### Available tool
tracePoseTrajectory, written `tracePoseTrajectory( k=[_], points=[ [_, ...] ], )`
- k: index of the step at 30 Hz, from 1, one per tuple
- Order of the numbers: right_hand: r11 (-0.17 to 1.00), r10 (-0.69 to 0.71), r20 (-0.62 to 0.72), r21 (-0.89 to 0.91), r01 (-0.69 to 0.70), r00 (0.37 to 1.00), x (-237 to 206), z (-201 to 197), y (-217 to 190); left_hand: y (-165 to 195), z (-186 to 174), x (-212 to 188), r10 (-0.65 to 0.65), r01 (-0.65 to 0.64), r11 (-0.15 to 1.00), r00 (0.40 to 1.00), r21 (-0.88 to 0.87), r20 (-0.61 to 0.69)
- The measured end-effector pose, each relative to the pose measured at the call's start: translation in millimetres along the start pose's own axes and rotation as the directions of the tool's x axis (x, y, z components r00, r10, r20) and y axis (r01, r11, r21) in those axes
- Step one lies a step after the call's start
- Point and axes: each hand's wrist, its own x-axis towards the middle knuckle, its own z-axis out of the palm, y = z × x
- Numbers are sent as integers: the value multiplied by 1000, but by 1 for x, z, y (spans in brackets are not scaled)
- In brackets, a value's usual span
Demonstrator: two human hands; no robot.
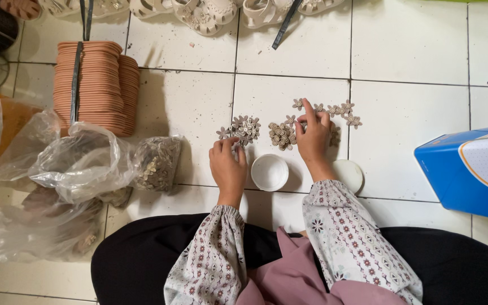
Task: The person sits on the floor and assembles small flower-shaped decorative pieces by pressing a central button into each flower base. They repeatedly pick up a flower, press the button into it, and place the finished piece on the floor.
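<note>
I sit on a white tiled floor with small beige flower-shaped ornaments laid out before me. My left hand (228,167) rests palm down, fingertips touching a pile of flower pieces (243,129). My right hand (313,137) reaches forward, its index finger pressing on one flower in a loose row of flowers (341,110). A second clump of round beige pieces (282,135) lies between the hands. A small white round cup (269,172) stands just in front of my wrists, and a white lid (349,173) lies partly hidden by my right forearm.
A stack of terracotta-coloured soles (98,85) bound with a dark strap stands at the left. Clear plastic bags (80,161), one holding more ornaments (156,164), lie beside it. A blue and white box (470,169) sits at the right. Pale sandals (210,12) line the far edge.
</note>
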Motion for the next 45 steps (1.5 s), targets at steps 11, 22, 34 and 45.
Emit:
tracePoseTrajectory(
  k=[11, 22, 34, 45],
  points=[
    [998, 66, 43, -9, -66, 997, 7, 2, -1, 2, -4, 2, -17, 17, 999, 1000, -27, 6],
    [996, 83, -3, 23, -83, 997, 5, 5, 5, 1, -3, 0, -22, 22, 999, 1000, -44, 15],
    [721, 67, 276, 651, -238, 959, 14, -63, -49, 31, -14, 10, -29, 307, 585, 933, -751, 359],
    [502, -90, 380, 815, -288, 920, 7, -79, -94, 23, -16, 12, -98, 495, 307, 866, -813, 491]
  ],
)
